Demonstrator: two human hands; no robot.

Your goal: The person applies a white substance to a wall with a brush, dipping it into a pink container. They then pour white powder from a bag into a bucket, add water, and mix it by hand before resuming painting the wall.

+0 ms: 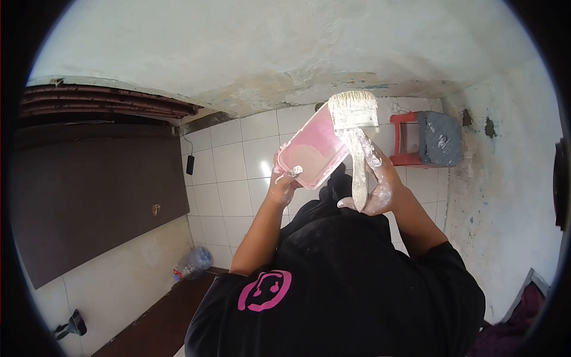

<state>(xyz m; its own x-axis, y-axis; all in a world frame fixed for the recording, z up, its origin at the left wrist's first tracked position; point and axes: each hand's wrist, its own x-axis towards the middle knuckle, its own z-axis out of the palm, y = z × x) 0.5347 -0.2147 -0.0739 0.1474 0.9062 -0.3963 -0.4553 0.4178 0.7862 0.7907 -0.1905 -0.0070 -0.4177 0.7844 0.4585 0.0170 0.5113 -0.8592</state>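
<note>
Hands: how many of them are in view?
2. The left hand holds the tray by its lower edge; the right hand holds the brush beside it.

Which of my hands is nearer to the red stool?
Right. The right hand, gripping the brush, is just beside the red stool; the left hand holds the pink tray farther off.

Room's pretty rough: the far wall (238,47) is patchy plaster, stained and flaking along its bottom edge, and the right-hand wall (505,178) has dark chipped spots and blue flecks. The floor (238,172) is glossy white square tile with some glare on it. There's a big dark brown door (95,196) on the left, a black adapter (190,163) on its cord just beside it, a red stool (428,140) in the corner, and a plastic bottle (193,262) lying on the tiles.
</note>
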